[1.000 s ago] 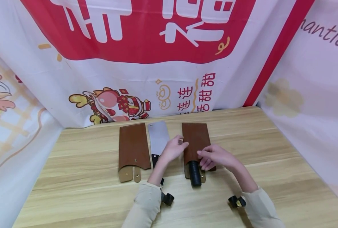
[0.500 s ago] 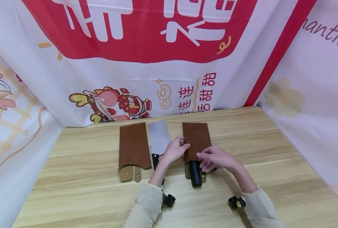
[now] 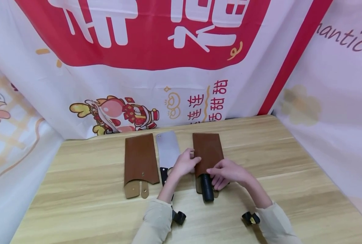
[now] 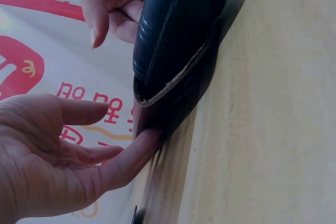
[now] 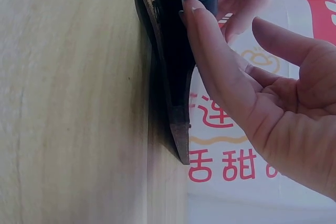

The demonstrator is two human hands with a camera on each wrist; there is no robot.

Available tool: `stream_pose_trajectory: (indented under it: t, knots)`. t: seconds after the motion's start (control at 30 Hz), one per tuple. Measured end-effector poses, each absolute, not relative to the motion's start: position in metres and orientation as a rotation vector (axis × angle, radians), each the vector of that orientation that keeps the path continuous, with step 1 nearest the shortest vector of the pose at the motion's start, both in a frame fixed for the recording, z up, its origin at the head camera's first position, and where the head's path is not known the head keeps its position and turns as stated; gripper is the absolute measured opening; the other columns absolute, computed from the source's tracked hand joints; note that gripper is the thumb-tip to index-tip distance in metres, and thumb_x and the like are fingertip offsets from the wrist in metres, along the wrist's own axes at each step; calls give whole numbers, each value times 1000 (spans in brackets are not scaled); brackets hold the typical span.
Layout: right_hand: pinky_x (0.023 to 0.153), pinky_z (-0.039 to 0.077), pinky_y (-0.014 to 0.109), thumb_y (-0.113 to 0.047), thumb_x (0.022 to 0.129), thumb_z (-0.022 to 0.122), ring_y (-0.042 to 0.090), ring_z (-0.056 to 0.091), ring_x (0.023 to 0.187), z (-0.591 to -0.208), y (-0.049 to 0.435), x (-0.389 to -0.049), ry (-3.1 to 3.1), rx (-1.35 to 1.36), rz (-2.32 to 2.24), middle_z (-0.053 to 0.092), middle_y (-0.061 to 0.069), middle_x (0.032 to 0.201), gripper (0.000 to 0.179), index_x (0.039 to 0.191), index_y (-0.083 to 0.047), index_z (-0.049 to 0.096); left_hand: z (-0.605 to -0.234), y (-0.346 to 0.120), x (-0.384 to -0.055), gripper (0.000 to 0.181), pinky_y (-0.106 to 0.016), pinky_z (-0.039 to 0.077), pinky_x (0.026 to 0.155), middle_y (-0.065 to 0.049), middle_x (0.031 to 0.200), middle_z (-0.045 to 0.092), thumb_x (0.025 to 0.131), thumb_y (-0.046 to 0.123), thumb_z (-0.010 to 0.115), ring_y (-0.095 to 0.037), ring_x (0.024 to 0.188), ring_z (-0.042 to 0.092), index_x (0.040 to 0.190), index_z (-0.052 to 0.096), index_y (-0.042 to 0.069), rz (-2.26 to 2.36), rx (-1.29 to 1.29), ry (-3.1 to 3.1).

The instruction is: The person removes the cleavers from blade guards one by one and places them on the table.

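A brown leather knife sheath (image 3: 207, 147) lies on the table, and a black handle (image 3: 207, 189) sticks out of its near end. What the handle belongs to is hidden inside. My left hand (image 3: 185, 162) rests against the sheath's left edge; in the left wrist view one finger touches the sheath's side and the thumb stands apart. Over the sheath's right side, my right hand (image 3: 228, 173) reaches extended fingers (image 5: 207, 51) against the handle and sheath mouth, covering much of the small snap strap (image 3: 216, 194).
A cleaver (image 3: 168, 147) lies left of my left hand, its black handle (image 3: 164, 174) partly behind my forearm. Further left is a second brown sheath (image 3: 140, 159) with its flap and strap unfastened. Printed cloth (image 3: 144, 84) hangs behind the wooden table (image 3: 86, 189).
My right hand has shifted slightly nearer to me along the handle and now covers more of the strap. The left hand stays at the sheath's edge. The head view has shifted a little.
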State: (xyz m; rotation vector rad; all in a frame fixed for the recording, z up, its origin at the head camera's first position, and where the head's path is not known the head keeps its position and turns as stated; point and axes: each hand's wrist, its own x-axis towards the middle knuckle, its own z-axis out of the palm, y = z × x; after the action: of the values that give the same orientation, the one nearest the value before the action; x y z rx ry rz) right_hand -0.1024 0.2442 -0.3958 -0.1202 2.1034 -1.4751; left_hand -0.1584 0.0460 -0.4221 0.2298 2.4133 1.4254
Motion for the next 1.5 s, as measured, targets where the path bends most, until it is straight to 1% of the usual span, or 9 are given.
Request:
stream_pose_trajectory:
  t: [0.17, 0.3, 0.53, 0.67, 0.83, 1.0, 1.2, 1.33, 1.5]
  knots:
    - [63, 64, 45, -24, 105, 62, 32, 74, 67, -400, 244, -101, 2118, -119, -1472, 73, 22, 78, 38, 94, 12, 68, -424, 46, -156, 53, -43, 61, 86, -30, 136, 60, 103, 16, 64, -39, 116, 66, 147, 46, -7, 1445, 215, 2381]
    - [63, 64, 44, -24, 104, 63, 30, 74, 65, -401, 245, -101, 2130, -118, -1463, 72, 21, 76, 37, 93, 11, 69, -425, 48, -156, 53, -41, 62, 82, -30, 137, 59, 103, 15, 64, -40, 114, 67, 147, 46, -7, 1461, 206, 2367]
    - [63, 64, 43, -22, 103, 65, 30, 74, 65, -401, 244, -100, 2125, -117, -1450, 72, 21, 76, 34, 92, 10, 72, -428, 50, -156, 52, -45, 58, 93, -29, 134, 61, 102, 15, 65, -39, 118, 64, 145, 48, -8, 1423, 209, 2416]
    - [62, 64, 43, -21, 101, 67, 30, 74, 65, -400, 243, -100, 2132, -115, -1445, 72, 21, 75, 34, 92, 11, 72, -429, 50, -157, 49, -47, 56, 97, -28, 131, 63, 101, 14, 66, -38, 117, 64, 141, 52, -10, 1417, 227, 2446]
    - [62, 64, 43, -19, 100, 68, 32, 74, 65, -399, 240, -99, 2137, -116, -1440, 72, 21, 75, 31, 91, 10, 72, -428, 50, -157, 44, -48, 54, 98, -26, 124, 66, 99, 13, 67, -36, 114, 65, 134, 56, -12, 1399, 244, 2487]
    - [61, 64, 44, -19, 99, 70, 32, 74, 64, -400, 239, -98, 2148, -122, -1425, 71, 21, 74, 31, 88, 10, 72, -428, 49, -157, 41, -48, 54, 97, -24, 117, 68, 98, 13, 68, -35, 110, 65, 130, 60, -11, 1380, 254, 2515]
    - [60, 64, 43, -20, 99, 70, 32, 73, 62, -402, 239, -98, 2154, -129, -1392, 71, 20, 73, 32, 87, 9, 72, -429, 49, -157, 41, -46, 56, 93, -24, 114, 69, 97, 13, 69, -34, 106, 67, 129, 60, -12, 1377, 257, 2505]
    - [60, 63, 43, -19, 99, 70, 31, 73, 62, -403, 240, -98, 2148, -134, -1396, 71, 20, 72, 31, 86, 10, 72, -430, 50, -157, 43, -42, 59, 88, -25, 118, 69, 98, 12, 68, -33, 103, 70, 132, 57, -11, 1391, 246, 2469]
    - [60, 63, 43, -18, 99, 70, 31, 73, 62, -404, 241, -99, 2134, -138, -1408, 71, 21, 72, 31, 86, 11, 72, -430, 51, -156, 45, -36, 63, 68, -26, 120, 67, 100, 11, 67, -32, 93, 73, 137, 54, -11, 1433, 212, 2390]
